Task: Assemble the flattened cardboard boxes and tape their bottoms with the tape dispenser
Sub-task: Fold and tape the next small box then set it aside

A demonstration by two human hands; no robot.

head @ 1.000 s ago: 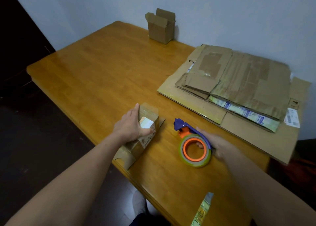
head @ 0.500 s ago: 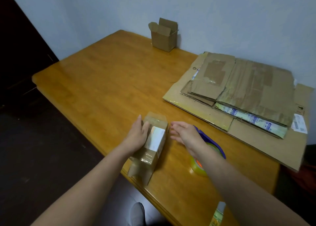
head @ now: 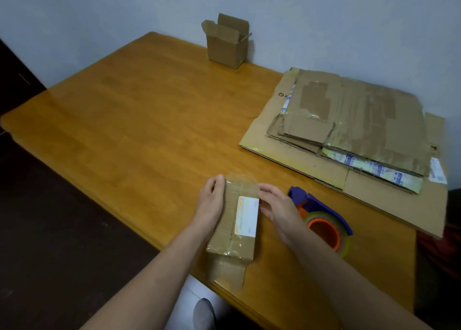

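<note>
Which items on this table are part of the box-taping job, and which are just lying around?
Job: small taped box between left hand and right hand; tape dispenser; stack of flattened cardboard.
Lying about: open box at the far edge of the table; grey shoe.

Box label (head: 247, 216) print unreadable, tape dispenser (head: 323, 221) partly behind right hand (head: 279, 208)

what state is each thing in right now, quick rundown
small box: lying on table, taped, near-end flap open
far box: upright, top flaps open
cardboard stack: flattened, unassembled
tape dispenser: lying on table, unheld
left hand: flat against small box's left side
right hand: fingers touching small box's right side
</note>
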